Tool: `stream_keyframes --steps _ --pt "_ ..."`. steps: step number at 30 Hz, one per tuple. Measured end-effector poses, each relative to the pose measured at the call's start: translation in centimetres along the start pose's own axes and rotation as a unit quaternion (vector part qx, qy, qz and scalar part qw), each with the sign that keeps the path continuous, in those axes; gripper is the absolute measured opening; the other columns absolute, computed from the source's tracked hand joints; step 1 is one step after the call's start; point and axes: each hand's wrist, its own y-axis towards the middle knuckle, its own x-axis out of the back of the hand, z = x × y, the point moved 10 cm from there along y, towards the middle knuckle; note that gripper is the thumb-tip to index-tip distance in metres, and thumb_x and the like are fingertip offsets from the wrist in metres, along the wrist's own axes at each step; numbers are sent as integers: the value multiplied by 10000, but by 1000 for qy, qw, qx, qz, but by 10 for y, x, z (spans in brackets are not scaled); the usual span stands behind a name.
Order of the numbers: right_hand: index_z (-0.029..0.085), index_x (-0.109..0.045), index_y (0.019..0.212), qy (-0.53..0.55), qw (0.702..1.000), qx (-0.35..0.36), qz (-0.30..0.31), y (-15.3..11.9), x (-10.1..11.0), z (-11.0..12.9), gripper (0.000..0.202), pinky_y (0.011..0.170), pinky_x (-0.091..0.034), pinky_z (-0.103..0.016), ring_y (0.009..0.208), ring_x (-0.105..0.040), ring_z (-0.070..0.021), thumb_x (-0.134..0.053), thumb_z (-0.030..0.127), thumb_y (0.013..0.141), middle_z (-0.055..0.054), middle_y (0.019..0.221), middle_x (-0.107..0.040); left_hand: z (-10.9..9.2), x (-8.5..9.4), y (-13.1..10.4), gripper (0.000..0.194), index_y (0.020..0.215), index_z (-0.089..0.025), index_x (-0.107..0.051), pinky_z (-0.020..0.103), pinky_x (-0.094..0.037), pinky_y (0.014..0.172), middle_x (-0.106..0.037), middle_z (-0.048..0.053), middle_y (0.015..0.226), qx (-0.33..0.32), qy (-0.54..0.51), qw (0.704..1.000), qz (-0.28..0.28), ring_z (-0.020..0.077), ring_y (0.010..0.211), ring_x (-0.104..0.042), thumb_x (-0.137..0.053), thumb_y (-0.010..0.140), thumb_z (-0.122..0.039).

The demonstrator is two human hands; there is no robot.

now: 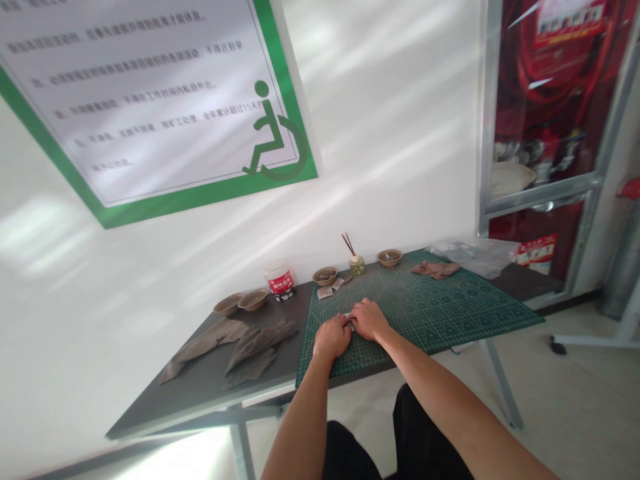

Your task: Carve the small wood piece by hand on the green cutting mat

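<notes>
My left hand (333, 337) and my right hand (369, 319) meet over the green cutting mat (430, 313). Both have curled fingers, closed on a small pale piece (349, 317) between them. The fingers mostly cover it, so what it is cannot be made out. Just beyond my hands lie small pale squares (325, 292), next to a bowl (325, 275) holding small dark bits. To the left, grey-brown cloth-like pieces (257, 343) rest on the dark tabletop (165, 403).
Along the wall stand two bowls (253, 300), a red-labelled tub (281, 281), a glass bottle with sticks (357, 265) and another bowl (389, 257). A brown cloth (436, 269) and clear plastic (480, 255) lie at the right. A glass-doored red cabinet (545, 153) stands beyond.
</notes>
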Motion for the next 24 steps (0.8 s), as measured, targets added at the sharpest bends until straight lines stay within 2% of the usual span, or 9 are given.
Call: stream_keyframes --steps 8,16,24 --pt "207 -659 900 8 1000 29 -1 -6 0 6 235 809 -330 -315 978 -465 -214 -454 307 841 -60 942 -639 4 -5 2 392 1197 -301 -560 304 -357 1001 -530 -4 1296 4 -22 1000 -1 183 1205 -461 -387 845 -295" --pt "188 -657 883 3 999 -31 -23 -5 1 -5 260 814 -326 -330 987 -460 -221 -410 264 866 -89 962 -627 1 -1 1 372 1165 -287 -578 294 -373 979 -547 12 1277 -6 -7 1000 -7 181 1180 -484 -377 852 -285" --pt "203 -678 859 -3 999 -31 -6 1 -1 -6 321 786 -338 -325 981 -463 -221 -365 267 894 -90 968 -635 1 -1 0 393 1193 -285 -565 301 -350 1004 -529 6 1299 8 -10 1000 6 186 1207 -458 -393 840 -266"
